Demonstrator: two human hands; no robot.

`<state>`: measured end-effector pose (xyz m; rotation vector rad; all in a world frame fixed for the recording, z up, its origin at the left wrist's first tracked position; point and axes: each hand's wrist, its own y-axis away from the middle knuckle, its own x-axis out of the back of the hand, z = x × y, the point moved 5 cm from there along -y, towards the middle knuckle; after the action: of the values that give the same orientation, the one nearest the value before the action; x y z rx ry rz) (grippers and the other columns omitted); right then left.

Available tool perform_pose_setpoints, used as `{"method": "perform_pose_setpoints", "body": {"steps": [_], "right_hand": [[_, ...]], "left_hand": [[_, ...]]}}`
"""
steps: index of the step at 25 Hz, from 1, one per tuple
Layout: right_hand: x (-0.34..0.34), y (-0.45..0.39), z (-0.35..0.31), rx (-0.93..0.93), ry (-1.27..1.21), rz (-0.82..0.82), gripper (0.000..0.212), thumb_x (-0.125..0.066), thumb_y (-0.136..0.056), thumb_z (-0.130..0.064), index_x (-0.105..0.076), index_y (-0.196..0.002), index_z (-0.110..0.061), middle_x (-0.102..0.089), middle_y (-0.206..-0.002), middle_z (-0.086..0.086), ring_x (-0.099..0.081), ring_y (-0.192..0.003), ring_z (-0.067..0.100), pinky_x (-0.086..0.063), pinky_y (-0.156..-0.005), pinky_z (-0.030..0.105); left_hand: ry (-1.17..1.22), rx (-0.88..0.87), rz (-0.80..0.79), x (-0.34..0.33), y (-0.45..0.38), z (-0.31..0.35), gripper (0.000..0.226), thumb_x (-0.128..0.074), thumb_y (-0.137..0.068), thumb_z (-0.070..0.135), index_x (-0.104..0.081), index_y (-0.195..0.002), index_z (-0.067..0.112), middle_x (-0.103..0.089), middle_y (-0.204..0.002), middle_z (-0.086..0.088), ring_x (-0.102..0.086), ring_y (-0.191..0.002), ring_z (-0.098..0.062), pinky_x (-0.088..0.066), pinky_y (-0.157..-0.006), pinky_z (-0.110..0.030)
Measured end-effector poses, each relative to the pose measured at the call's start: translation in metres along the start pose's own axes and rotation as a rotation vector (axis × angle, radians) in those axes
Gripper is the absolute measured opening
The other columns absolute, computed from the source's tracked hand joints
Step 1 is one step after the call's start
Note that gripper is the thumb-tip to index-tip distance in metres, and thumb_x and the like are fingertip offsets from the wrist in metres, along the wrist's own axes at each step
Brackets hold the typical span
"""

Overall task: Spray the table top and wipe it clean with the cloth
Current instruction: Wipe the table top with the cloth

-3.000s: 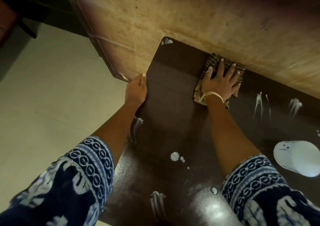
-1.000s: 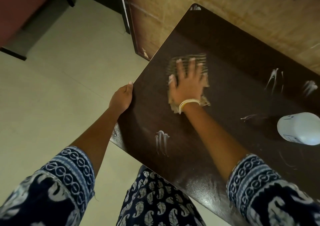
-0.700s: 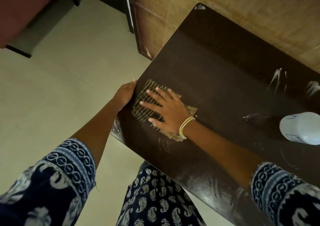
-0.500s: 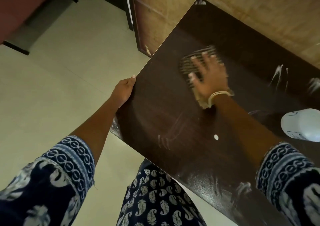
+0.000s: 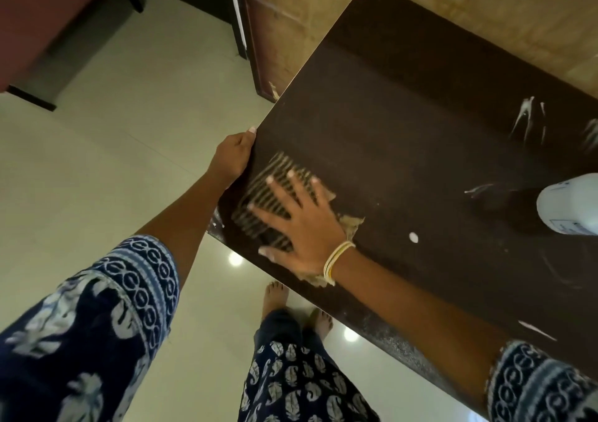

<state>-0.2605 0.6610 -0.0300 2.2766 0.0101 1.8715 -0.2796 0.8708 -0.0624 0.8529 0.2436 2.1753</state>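
Dark-brown table top [image 5: 404, 124]: right hand [image 5: 301, 224] lies flat, fingers spread, pressing striped cloth [image 5: 275, 195] at near-left corner. Left hand [image 5: 234, 154] grips the edge. Advice: keep even pressure, overlap strokes toward white streaks [image 5: 524, 117] beyond spray bottle [image 5: 569, 206].

A room in a home is shown. A glossy pale tiled floor [image 5: 106, 149] is seen, with ceiling lights reflected in it, and bare feet [image 5: 275, 295] are planted on it. A small dark counter [image 5: 404, 104] is set against a worn, mottled yellowish wall [image 5: 485, 4]. A dark wooden door frame [image 5: 255, 49] is seen beside that wall. At the upper left a reddish-brown piece of furniture [image 5: 42, 10] on dark legs is partly seen. Loose printed house clothes [image 5: 291, 389] are worn by the person.
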Motion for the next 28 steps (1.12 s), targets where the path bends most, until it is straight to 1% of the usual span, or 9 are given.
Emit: {"method": "perform_pose_setpoints", "body": {"steps": [4,7,10,14,16,21,24,26,28], "right_hand": [[0.005,-0.005,0.020,0.173,0.033,-0.035,0.068,-0.036,-0.089,-0.069,-0.020,-0.151,-0.047,-0.010,-0.164,0.001,-0.005,-0.151,0.032,-0.004,-0.118,0.060],[0.029,-0.026,0.119,-0.098,-0.001,0.054,0.066,-0.038,-0.090,-0.066,-0.019,-0.151,-0.048,-0.010,-0.164,-0.003,-0.005,-0.151,0.028,-0.004,-0.119,0.059],[0.047,-0.021,0.217,-0.469,0.014,0.161,0.067,-0.035,-0.088,-0.068,-0.026,-0.150,-0.045,-0.020,-0.162,0.004,-0.017,-0.148,0.035,-0.016,-0.115,0.061],[0.049,-0.021,0.216,-0.815,-0.008,0.171,0.070,-0.029,-0.088,-0.069,-0.021,-0.152,-0.042,-0.015,-0.163,0.007,-0.013,-0.148,0.039,-0.014,-0.116,0.060],[0.047,-0.021,0.163,-0.695,0.000,0.157,0.070,-0.031,-0.089,-0.068,-0.021,-0.152,-0.042,-0.014,-0.163,0.007,-0.012,-0.148,0.040,-0.015,-0.115,0.063],[0.006,0.031,0.013,-0.083,0.048,-0.030,0.077,-0.037,-0.086,-0.072,-0.012,-0.153,-0.044,-0.003,-0.165,0.006,0.003,-0.150,0.038,-0.005,-0.117,0.062],[0.004,0.033,0.034,0.204,0.036,-0.108,0.074,-0.042,-0.085,-0.069,-0.019,-0.152,-0.046,-0.008,-0.165,0.000,0.002,-0.152,0.029,-0.006,-0.119,0.058],[0.015,0.021,0.081,0.183,0.017,-0.092,0.072,-0.048,-0.085,-0.064,-0.024,-0.151,-0.046,-0.012,-0.164,-0.003,-0.003,-0.152,0.025,-0.005,-0.121,0.054],[0.028,0.007,0.141,0.045,0.019,-0.006,0.070,-0.049,-0.086,-0.063,-0.027,-0.150,-0.044,-0.015,-0.163,-0.003,-0.009,-0.151,0.026,-0.007,-0.120,0.051]], "left_hand": [[-0.023,-0.044,0.012,0.000,0.005,0.007,0.056,-0.033,-0.104,0.045,-0.046,-0.065,0.007,-0.047,-0.060,-0.001,-0.042,-0.058,-0.014,-0.032,-0.064,-0.032],[-0.083,-0.055,0.027,-0.001,0.005,0.010,0.051,-0.032,-0.105,0.043,-0.043,-0.061,0.019,-0.044,-0.060,0.003,-0.039,-0.057,-0.010,-0.031,-0.060,-0.030],[-0.080,-0.041,0.033,-0.002,0.004,0.008,0.050,-0.032,-0.105,0.042,-0.049,-0.069,0.012,-0.049,-0.064,0.004,-0.043,-0.059,-0.006,-0.034,-0.056,-0.021],[-0.076,-0.047,0.036,0.000,0.009,0.014,0.048,-0.032,-0.106,0.038,-0.046,-0.066,0.015,-0.045,-0.062,0.005,-0.041,-0.057,-0.006,-0.031,-0.052,-0.016],[-0.073,-0.057,0.043,0.002,0.014,0.019,0.046,-0.032,-0.106,0.037,-0.044,-0.068,0.012,-0.044,-0.063,0.003,-0.040,-0.057,-0.007,-0.030,-0.052,-0.017],[-0.172,-0.044,0.062,0.004,0.015,0.022,0.049,-0.029,-0.106,0.041,-0.049,-0.072,0.012,-0.051,-0.070,-0.004,-0.053,-0.073,-0.025,-0.034,-0.067,-0.031],[-0.296,-0.103,0.106,0.002,0.009,0.033,0.043,-0.030,-0.106,0.033,-0.051,-0.077,0.009,-0.055,-0.076,-0.008,-0.059,-0.082,-0.034,-0.034,-0.067,-0.034],[-0.375,-0.203,0.184,-0.004,0.001,0.052,0.032,-0.034,-0.104,0.026,-0.058,-0.102,0.006,-0.062,-0.096,-0.015,-0.060,-0.095,-0.036,-0.041,-0.071,-0.038],[-0.499,-0.367,0.251,-0.018,-0.010,0.077,0.036,-0.039,-0.101,0.025,-0.050,-0.131,0.008,-0.058,-0.122,-0.017,-0.056,-0.111,-0.034,-0.045,-0.087,-0.044]]}}
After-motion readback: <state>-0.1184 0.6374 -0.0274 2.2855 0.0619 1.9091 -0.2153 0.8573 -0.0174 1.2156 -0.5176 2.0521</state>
